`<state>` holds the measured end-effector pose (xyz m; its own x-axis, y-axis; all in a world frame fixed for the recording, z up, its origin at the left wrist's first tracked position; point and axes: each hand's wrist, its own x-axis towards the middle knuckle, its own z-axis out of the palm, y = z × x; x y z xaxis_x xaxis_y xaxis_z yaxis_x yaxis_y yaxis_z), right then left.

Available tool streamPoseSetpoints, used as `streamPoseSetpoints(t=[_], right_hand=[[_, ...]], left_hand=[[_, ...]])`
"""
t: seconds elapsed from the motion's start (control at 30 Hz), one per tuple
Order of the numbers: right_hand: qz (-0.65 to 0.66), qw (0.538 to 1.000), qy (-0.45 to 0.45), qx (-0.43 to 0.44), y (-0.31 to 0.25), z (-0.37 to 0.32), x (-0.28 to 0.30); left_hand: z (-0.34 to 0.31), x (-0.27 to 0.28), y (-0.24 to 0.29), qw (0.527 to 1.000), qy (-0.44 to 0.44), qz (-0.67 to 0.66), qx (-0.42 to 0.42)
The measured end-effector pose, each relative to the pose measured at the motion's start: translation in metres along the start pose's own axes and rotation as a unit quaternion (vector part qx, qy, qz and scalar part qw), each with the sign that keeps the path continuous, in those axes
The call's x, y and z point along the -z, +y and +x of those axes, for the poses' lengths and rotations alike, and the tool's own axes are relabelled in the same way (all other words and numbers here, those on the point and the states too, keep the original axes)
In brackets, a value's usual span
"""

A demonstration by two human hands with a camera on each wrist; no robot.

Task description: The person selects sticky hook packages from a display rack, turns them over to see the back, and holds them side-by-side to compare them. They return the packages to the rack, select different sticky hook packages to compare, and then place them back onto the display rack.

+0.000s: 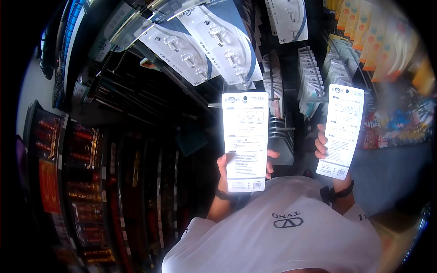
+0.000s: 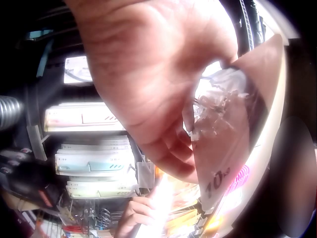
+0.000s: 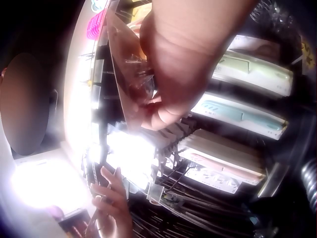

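Note:
In the head view my left hand (image 1: 222,172) grips a white hook blister card (image 1: 246,136), its printed back towards me. One edge meets the thumb side, while fingertips show at the opposite edge. My right hand (image 1: 320,144) holds a second white blister card (image 1: 341,129) upright, fingers curled at its left edge. In the left wrist view, clear plastic hooks (image 2: 218,106) bulge from the front of that hand's card, beside the palm. Fingers in the right wrist view hold the edge of the other card (image 3: 124,64), with clear plastic on its front.
Hook blister cards (image 1: 227,45) hang from rods just above the held pair. More packs (image 1: 312,82) hang behind, and orange packets (image 1: 364,32) are at upper right. Shelves of red and gold goods (image 1: 84,182) line the left. My white shirt (image 1: 273,232) fills the bottom.

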<state>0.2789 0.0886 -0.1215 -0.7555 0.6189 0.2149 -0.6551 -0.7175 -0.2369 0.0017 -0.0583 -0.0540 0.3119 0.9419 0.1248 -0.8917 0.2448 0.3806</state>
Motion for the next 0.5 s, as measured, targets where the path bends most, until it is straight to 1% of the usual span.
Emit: streamPoseSetpoints(t=[0.3, 0.4, 0.5], right_hand=[[0.003, 1.0, -0.012, 0.011, -0.001, 0.003, -0.002], [0.0, 1.0, -0.012, 0.011, -0.002, 0.003, -0.002], [-0.005, 1.0, -0.005, 0.015, -0.003, 0.002, 0.001]], left_hand=[[0.007, 0.003, -0.001, 0.999, -0.029, 0.022, -0.005], [0.008, -0.002, -0.004, 1.0, -0.007, -0.014, -0.012], [0.012, -0.002, -0.003, 1.0, -0.016, -0.025, -0.01]])
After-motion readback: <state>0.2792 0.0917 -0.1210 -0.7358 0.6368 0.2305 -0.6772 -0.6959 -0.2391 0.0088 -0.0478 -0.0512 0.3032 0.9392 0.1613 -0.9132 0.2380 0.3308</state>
